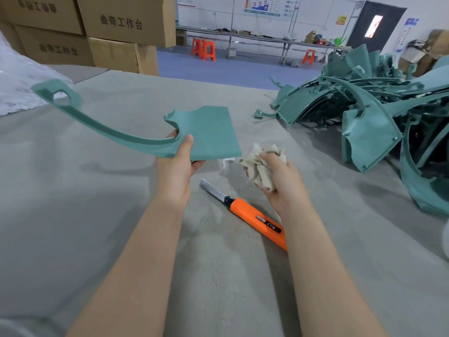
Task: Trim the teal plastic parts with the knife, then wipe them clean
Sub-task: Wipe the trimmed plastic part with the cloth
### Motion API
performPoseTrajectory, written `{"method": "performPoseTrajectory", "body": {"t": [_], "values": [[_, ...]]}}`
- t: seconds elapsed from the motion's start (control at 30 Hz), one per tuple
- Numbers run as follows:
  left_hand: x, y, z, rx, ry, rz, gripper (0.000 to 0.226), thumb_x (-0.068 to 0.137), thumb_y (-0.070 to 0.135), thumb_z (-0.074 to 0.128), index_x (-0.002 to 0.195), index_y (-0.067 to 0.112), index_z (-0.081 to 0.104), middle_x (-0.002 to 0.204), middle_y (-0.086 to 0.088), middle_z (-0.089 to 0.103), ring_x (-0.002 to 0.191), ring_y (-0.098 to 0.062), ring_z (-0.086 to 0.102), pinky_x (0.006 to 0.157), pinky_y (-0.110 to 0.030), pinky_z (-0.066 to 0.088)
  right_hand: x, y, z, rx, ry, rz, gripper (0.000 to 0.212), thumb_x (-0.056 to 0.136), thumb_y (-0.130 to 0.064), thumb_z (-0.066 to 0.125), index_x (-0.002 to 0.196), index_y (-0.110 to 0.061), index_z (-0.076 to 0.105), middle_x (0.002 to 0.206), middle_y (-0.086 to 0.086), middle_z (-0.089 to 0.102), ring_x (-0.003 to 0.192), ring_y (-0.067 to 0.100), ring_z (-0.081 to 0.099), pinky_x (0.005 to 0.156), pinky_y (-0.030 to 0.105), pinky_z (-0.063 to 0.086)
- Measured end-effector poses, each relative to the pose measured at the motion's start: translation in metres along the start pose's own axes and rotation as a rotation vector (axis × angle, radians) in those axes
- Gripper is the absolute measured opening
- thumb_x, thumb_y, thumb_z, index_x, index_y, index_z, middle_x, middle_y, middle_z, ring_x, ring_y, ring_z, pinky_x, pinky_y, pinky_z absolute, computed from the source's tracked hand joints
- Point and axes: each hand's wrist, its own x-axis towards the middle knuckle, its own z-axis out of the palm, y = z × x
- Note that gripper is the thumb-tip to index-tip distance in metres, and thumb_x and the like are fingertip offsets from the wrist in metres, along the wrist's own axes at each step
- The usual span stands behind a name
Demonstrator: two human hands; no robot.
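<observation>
My left hand grips a teal plastic part by its near edge, thumb on top, and holds it above the table. The part has a flat panel and a long curved arm that ends in a loop at the far left. My right hand holds a crumpled beige cloth just right of the panel, apart from it. An orange utility knife with its blade out lies on the grey table between my forearms.
A heap of teal plastic parts fills the table's right side. Stacked cardboard boxes stand at the back left, beside clear plastic sheeting. Orange stools and a long bench stand across the blue floor.
</observation>
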Motion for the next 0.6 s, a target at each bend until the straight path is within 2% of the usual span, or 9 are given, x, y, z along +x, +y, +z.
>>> {"method": "performPoseTrajectory", "body": {"t": [0.1, 0.23, 0.33, 0.4, 0.47, 0.57, 0.6], "values": [[0.000, -0.001, 0.000, 0.016, -0.003, 0.014, 0.022, 0.097, 0.011, 0.053, 0.105, 0.029, 0.061, 0.102, 0.009, 0.069, 0.094, -0.004, 0.067, 0.066, -0.020, 0.055, -0.002, -0.002, 0.004, 0.183, -0.072, 0.065, 0.011, 0.096, -0.013, 0.053, 0.093, -0.006, 0.061, 0.092, 0.017, 0.066, 0.088, 0.027, 0.062, 0.071, 0.033, 0.049], [-0.001, -0.003, 0.001, 0.044, -0.008, 0.044, 0.022, 0.098, 0.012, 0.051, 0.106, 0.030, 0.060, 0.104, 0.009, 0.068, 0.097, -0.004, 0.066, 0.068, -0.020, 0.055, -0.007, -0.005, 0.008, 0.417, -0.191, 0.148, 0.017, 0.098, -0.015, 0.053, 0.105, -0.001, 0.059, 0.093, 0.016, 0.073, 0.079, 0.026, 0.070, 0.061, 0.029, 0.060], [-0.002, -0.003, 0.002, 0.060, -0.016, 0.058, 0.022, 0.099, 0.011, 0.050, 0.111, 0.029, 0.057, 0.109, 0.009, 0.066, 0.100, -0.005, 0.065, 0.070, -0.020, 0.055, -0.009, -0.004, 0.010, 0.462, -0.230, 0.179, 0.016, 0.097, -0.014, 0.054, 0.104, -0.001, 0.060, 0.093, 0.016, 0.074, 0.080, 0.026, 0.072, 0.073, 0.033, 0.060], [-0.004, -0.004, 0.003, 0.082, -0.035, 0.041, 0.023, 0.099, 0.010, 0.049, 0.115, 0.024, 0.056, 0.110, 0.006, 0.066, 0.100, -0.006, 0.065, 0.070, -0.020, 0.055, -0.010, -0.001, 0.013, 0.413, -0.259, 0.150, 0.013, 0.097, -0.011, 0.054, 0.102, -0.003, 0.063, 0.095, 0.014, 0.073, 0.085, 0.023, 0.071, 0.077, 0.032, 0.059], [-0.006, -0.006, 0.006, 0.112, -0.057, 0.005, 0.024, 0.098, 0.007, 0.047, 0.119, 0.018, 0.055, 0.112, 0.001, 0.065, 0.099, -0.008, 0.065, 0.068, -0.020, 0.055, -0.009, 0.004, 0.017, 0.269, -0.248, 0.054, 0.012, 0.098, -0.009, 0.052, 0.101, -0.007, 0.063, 0.093, 0.009, 0.072, 0.084, 0.018, 0.069, 0.073, 0.030, 0.059], [-0.011, -0.008, 0.011, 0.155, -0.095, -0.038, 0.027, 0.098, 0.004, 0.046, 0.123, 0.012, 0.053, 0.116, -0.004, 0.064, 0.098, -0.009, 0.065, 0.067, -0.020, 0.056, -0.005, 0.009, 0.018, -0.102, -0.080, -0.100, 0.012, 0.099, -0.013, 0.052, 0.104, -0.007, 0.061, 0.089, 0.011, 0.066, 0.078, 0.018, 0.060, 0.071, 0.033, 0.047], [-0.012, -0.008, 0.012, 0.166, -0.109, -0.042, 0.028, 0.098, 0.004, 0.046, 0.124, 0.011, 0.052, 0.117, -0.004, 0.064, 0.098, -0.009, 0.066, 0.067, -0.020, 0.056, -0.003, 0.010, 0.017, -0.154, -0.035, -0.127, 0.013, 0.099, -0.015, 0.052, 0.105, -0.006, 0.060, 0.092, 0.012, 0.064, 0.080, 0.019, 0.058, 0.073, 0.034, 0.046]]}}
